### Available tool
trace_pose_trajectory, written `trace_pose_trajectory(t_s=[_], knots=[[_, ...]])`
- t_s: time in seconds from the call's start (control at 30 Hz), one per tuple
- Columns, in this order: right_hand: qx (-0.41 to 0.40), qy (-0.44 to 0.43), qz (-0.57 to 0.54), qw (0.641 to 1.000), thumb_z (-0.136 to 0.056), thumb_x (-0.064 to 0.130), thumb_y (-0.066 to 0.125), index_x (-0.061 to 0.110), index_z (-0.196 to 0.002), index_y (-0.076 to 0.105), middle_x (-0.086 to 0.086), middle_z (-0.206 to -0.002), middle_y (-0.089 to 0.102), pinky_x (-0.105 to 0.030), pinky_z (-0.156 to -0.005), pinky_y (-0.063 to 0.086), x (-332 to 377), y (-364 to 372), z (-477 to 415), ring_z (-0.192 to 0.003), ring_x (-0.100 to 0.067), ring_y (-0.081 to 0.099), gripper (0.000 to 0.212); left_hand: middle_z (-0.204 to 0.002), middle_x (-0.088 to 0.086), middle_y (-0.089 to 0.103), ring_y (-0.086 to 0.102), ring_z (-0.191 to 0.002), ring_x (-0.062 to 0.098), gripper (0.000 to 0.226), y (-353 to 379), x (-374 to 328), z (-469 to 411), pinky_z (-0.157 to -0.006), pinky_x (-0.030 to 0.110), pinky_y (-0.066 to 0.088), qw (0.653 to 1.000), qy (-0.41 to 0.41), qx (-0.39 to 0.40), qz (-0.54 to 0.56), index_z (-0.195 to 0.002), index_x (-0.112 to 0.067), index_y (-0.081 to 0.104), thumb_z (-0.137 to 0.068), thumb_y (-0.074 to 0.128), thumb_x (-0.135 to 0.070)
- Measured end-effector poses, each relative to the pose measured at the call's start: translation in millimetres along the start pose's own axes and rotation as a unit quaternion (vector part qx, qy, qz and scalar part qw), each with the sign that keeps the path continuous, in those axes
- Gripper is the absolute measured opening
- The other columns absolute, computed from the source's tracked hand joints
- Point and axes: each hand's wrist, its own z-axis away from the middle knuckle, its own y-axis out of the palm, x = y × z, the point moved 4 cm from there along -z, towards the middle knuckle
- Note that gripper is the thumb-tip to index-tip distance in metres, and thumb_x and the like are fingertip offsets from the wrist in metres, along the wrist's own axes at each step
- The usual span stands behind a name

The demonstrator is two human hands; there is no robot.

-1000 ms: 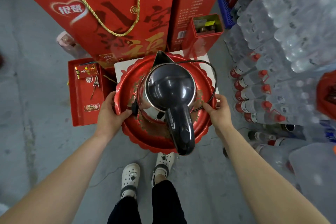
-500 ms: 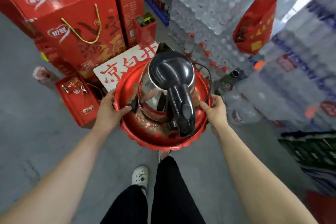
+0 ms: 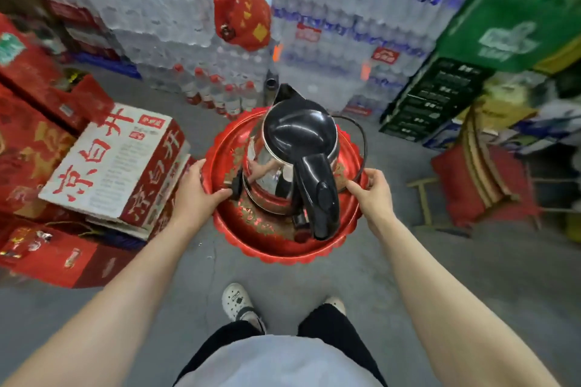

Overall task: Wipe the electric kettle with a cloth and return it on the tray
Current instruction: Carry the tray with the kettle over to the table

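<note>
A steel electric kettle point(image 3: 273, 173) with a black lid and black handle stands on a round red tray point(image 3: 283, 245) with a scalloped rim and gold pattern. I hold the tray in the air in front of me. My left hand point(image 3: 196, 198) grips its left rim, thumb beside the black plug. My right hand point(image 3: 372, 195) grips the right rim. The kettle's black cord point(image 3: 361, 135) loops over the tray's right side. No cloth is in view.
A white and red carton point(image 3: 116, 163) sits at the left on red gift boxes point(image 3: 47, 254). Stacked bottled water packs point(image 3: 345, 25) fill the back. A red bag point(image 3: 240, 3) hangs ahead. Green and black crates point(image 3: 434, 97) and a stool with red sacks point(image 3: 484, 185) stand at right.
I have lifted the tray with the kettle off the white carton and turned to the right. The carton now lies to my left, the water stacks ahead.
</note>
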Motion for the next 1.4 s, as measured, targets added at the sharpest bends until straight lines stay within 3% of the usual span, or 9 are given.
trace_pose_trajectory(t_s=[0.17, 0.27, 0.43, 0.53, 0.63, 0.8, 1.0, 1.27, 1.4], knots=[[-0.095, 0.019, -0.034, 0.995, -0.089, 0.024, 0.077, 0.014, -0.125, 0.058, -0.001, -0.114, 0.065, -0.038, -0.087, 0.053, -71, -134, 2, -0.107, -0.023, 0.064, 0.042, -0.128, 0.007, 0.063, 0.059, -0.120, 0.027, 0.085, 114, -73, 6, -0.103, 0.050, 0.048, 0.995, 0.052, 0.084, -0.036, -0.132, -0.033, 0.045, -0.055, 0.081, -0.043], [-0.148, 0.037, -0.044, 0.987, -0.086, 0.025, 0.079, 0.011, -0.126, 0.057, -0.005, -0.118, 0.064, -0.042, -0.098, 0.050, -115, -221, 3, -0.112, -0.025, 0.061, 0.048, -0.128, 0.006, 0.064, 0.061, -0.119, 0.026, 0.085, 196, -124, 21, -0.103, 0.050, 0.049, 0.988, 0.081, 0.125, -0.041, -0.126, -0.041, 0.043, -0.050, 0.080, -0.050], [-0.231, 0.076, -0.067, 0.968, -0.084, 0.025, 0.080, 0.009, -0.124, 0.058, -0.007, -0.117, 0.065, -0.036, -0.091, 0.047, -186, -352, 5, -0.107, -0.025, 0.061, 0.048, -0.129, 0.008, 0.061, 0.059, -0.119, 0.029, 0.083, 332, -222, 63, -0.104, 0.049, 0.046, 0.966, 0.159, 0.194, -0.055, -0.137, -0.018, 0.047, -0.065, 0.088, -0.021], [-0.282, 0.111, -0.097, 0.948, -0.078, 0.029, 0.081, 0.011, -0.121, 0.059, -0.010, -0.118, 0.068, -0.044, -0.096, 0.052, -225, -416, 7, -0.110, -0.030, 0.065, 0.051, -0.126, 0.007, 0.063, 0.059, -0.118, 0.027, 0.087, 407, -268, 78, -0.105, 0.048, 0.047, 0.949, 0.185, 0.246, -0.066, -0.137, -0.014, 0.048, -0.061, 0.088, -0.025], [-0.330, 0.146, -0.125, 0.924, -0.066, 0.038, 0.079, 0.022, -0.112, 0.059, -0.009, -0.114, 0.070, -0.054, -0.094, 0.056, -265, -473, 3, -0.106, -0.032, 0.068, 0.053, -0.124, 0.008, 0.065, 0.061, -0.117, 0.028, 0.092, 482, -305, 79, -0.100, 0.051, 0.050, 0.932, 0.197, 0.299, -0.060, -0.132, -0.030, 0.047, -0.048, 0.081, -0.048], [-0.400, 0.199, -0.153, 0.881, -0.073, 0.029, 0.083, 0.024, -0.109, 0.059, -0.005, -0.110, 0.071, -0.051, -0.091, 0.057, -304, -556, -9, -0.099, -0.028, 0.070, 0.043, -0.130, 0.004, 0.062, 0.062, -0.118, 0.025, 0.095, 604, -374, 84, -0.098, 0.052, 0.052, 0.899, 0.225, 0.368, -0.077, -0.133, -0.041, 0.041, -0.048, 0.081, -0.053], [-0.444, 0.244, -0.189, 0.841, -0.077, 0.026, 0.083, 0.020, -0.118, 0.057, -0.008, -0.116, 0.070, -0.051, -0.094, 0.057, -342, -643, -32, -0.102, -0.029, 0.070, 0.048, -0.145, 0.010, 0.052, 0.057, -0.125, 0.028, 0.104, 724, -469, 106, -0.103, 0.052, 0.049, 0.856, 0.262, 0.427, -0.127, -0.149, -0.025, 0.032, -0.062, 0.087, -0.042], [-0.497, 0.271, -0.236, 0.790, -0.077, 0.028, 0.085, 0.023, -0.114, 0.059, -0.008, -0.114, 0.071, -0.053, -0.092, 0.059, -417, -766, -70, -0.101, -0.030, 0.072, 0.045, -0.138, 0.006, 0.059, 0.064, -0.116, 0.028, 0.111, 891, -568, 147, -0.096, 0.052, 0.053, 0.808, 0.303, 0.475, -0.171, -0.143, -0.029, 0.036, -0.046, 0.079, -0.063], [-0.503, 0.269, -0.250, 0.782, -0.078, 0.026, 0.084, 0.024, -0.112, 0.057, -0.010, -0.115, 0.070, -0.054, -0.089, 0.060, -469, -850, -94, -0.100, -0.031, 0.072, 0.043, -0.133, 0.009, 0.062, 0.065, -0.113, 0.028, 0.095, 985, -612, 188, -0.095, 0.053, 0.053, 0.797, 0.327, 0.473, -0.184, -0.144, -0.021, 0.040, -0.063, 0.087, -0.041]])
